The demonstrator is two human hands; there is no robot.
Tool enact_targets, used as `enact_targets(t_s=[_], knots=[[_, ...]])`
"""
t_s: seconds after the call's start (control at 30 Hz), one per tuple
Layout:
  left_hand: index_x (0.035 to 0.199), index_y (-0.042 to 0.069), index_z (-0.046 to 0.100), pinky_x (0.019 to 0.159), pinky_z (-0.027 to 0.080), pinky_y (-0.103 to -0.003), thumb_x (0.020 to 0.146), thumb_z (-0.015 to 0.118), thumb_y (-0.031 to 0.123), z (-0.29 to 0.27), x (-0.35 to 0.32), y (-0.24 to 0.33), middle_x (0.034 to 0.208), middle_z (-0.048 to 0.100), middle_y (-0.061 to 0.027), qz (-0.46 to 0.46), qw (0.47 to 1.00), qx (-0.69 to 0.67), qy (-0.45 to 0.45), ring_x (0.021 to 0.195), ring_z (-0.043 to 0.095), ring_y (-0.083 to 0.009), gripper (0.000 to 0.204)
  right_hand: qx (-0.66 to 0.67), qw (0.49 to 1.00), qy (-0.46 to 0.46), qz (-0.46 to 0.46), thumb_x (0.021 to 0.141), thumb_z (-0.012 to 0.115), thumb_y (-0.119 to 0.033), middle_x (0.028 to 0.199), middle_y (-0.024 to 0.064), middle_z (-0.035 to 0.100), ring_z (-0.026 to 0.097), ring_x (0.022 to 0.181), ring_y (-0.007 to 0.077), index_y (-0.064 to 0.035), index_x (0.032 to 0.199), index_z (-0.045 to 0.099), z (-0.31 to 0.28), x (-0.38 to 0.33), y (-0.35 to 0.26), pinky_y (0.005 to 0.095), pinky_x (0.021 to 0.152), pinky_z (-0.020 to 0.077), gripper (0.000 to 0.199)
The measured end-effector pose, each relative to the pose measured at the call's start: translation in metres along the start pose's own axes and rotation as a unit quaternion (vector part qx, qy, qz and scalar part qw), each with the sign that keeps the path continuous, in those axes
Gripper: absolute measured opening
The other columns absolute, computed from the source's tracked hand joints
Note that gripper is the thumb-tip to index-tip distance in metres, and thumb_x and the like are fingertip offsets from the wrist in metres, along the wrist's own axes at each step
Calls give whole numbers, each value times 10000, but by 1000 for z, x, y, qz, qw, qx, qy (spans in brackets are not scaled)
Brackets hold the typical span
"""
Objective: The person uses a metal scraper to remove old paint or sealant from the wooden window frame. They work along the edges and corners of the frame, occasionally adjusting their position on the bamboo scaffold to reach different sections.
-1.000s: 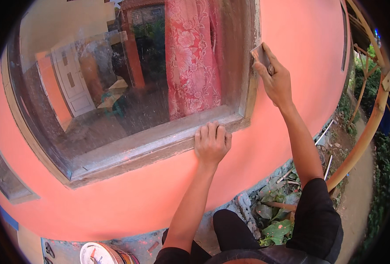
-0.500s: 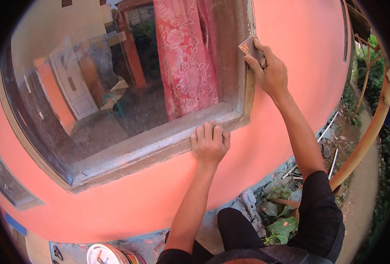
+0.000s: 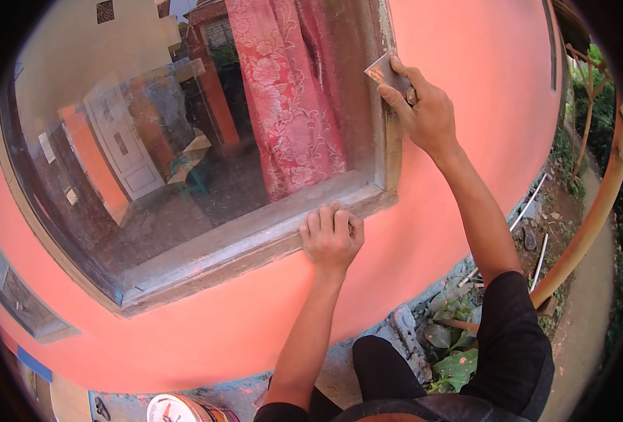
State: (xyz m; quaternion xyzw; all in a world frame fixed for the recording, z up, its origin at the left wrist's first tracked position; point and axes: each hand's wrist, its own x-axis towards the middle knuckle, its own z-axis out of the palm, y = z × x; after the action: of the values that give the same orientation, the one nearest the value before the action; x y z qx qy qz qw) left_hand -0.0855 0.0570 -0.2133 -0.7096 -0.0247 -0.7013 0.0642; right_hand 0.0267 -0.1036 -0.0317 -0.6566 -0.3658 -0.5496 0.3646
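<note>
My right hand (image 3: 429, 116) is closed around a flat metal scraper (image 3: 389, 74) with orange paint on its blade. The blade lies at the right upright of the window frame (image 3: 390, 151), with its corner reaching toward the glass. My fingers and palm hide the scraper's handle. Lower down, my left hand (image 3: 331, 243) is hooked by its curled fingers over the bottom rail of the frame, which is worn and flecked with paint. Behind the glass hangs a pink floral curtain (image 3: 290, 105).
A salmon-pink wall (image 3: 234, 344) surrounds the window. Below stands a paint bucket with a white lid (image 3: 170, 409). Leafy plants (image 3: 455, 369) and rubble line the wall's foot at right, near a curved bamboo pole (image 3: 589, 225) and thin white rods (image 3: 538, 261).
The scraper has slid slightly up and left along the frame's right upright with my right hand. My left hand stays on the bottom rail. The whole view has shifted a little.
</note>
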Motion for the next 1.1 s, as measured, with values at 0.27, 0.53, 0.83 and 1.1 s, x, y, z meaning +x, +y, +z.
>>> enact_targets(t_s=[0.27, 0.53, 0.83, 1.1], knots=[[872, 99, 615, 718, 412, -392, 741, 671, 79, 0, 1, 1, 871, 632, -61, 1, 1000, 1, 1, 770, 570, -255, 144, -5, 1000, 23, -8, 929, 653, -561, 545, 51, 559, 565, 481, 200, -99, 1268, 649, 5, 9, 4, 355, 479, 424, 573], [867, 99, 607, 716, 410, -386, 744, 672, 75, 0, 1, 1, 854, 621, -57, 3, 1000, 3, 5, 757, 563, -255, 142, 7, 1000, 9, 9, 928, 642, -582, 533, 43, 539, 548, 473, 193, -87, 1269, 656, 3, 9, 3, 353, 473, 415, 601], [860, 94, 590, 704, 409, -390, 742, 674, 80, 0, 2, 1, 854, 618, -63, 3, 1000, 6, -1, 752, 559, -258, 145, 14, 999, -6, 40, 927, 636, -600, 513, 36, 514, 531, 460, 181, -85, 1267, 656, -1, 17, -4, 350, 471, 406, 618], [863, 94, 604, 702, 410, -396, 740, 665, 80, 0, 2, 1, 857, 616, -64, 3, 1000, -5, 8, 751, 559, -260, 139, -2, 1000, 18, 19, 926, 637, -601, 514, 39, 524, 545, 463, 199, -82, 1254, 656, 3, 25, 0, 359, 477, 417, 613]])
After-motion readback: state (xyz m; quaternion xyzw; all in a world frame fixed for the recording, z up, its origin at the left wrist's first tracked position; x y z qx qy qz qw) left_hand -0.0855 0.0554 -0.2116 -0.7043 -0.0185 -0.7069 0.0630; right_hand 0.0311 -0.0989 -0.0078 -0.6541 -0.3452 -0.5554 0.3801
